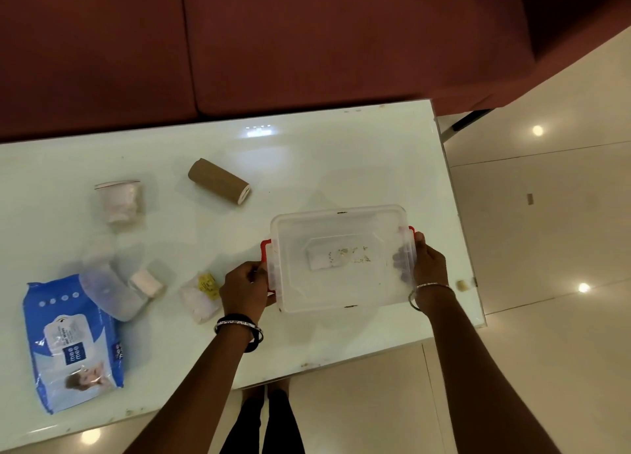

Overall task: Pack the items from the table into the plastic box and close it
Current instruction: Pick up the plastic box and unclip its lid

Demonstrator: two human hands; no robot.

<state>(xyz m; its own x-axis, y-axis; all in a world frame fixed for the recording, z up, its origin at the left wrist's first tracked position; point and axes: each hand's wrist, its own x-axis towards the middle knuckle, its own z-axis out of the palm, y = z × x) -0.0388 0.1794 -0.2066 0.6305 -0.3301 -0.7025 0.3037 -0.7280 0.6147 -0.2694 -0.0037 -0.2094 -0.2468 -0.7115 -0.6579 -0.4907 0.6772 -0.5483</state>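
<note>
A clear plastic box [341, 283] with its lid on and red side latches stands on the right part of the white table [307, 167]. My left hand [244, 289] grips the left red latch; my right hand [428, 264] holds the right end, fingers under the rim. Left of the box lie a brown bandage roll [218, 184], a small clear bag with white contents [119, 201], a clear bottle on its side [112, 293], a white gauze roll [147, 282], a packet with a yellow label [202, 296] and a blue wet-wipes pack [73, 344].
A dark red sofa [273, 44] runs along the table's far edge. Glossy cream floor tiles [546, 231] lie to the right and in front. A small beige scrap [461, 285] sits near the table's right edge. My legs show below the near edge.
</note>
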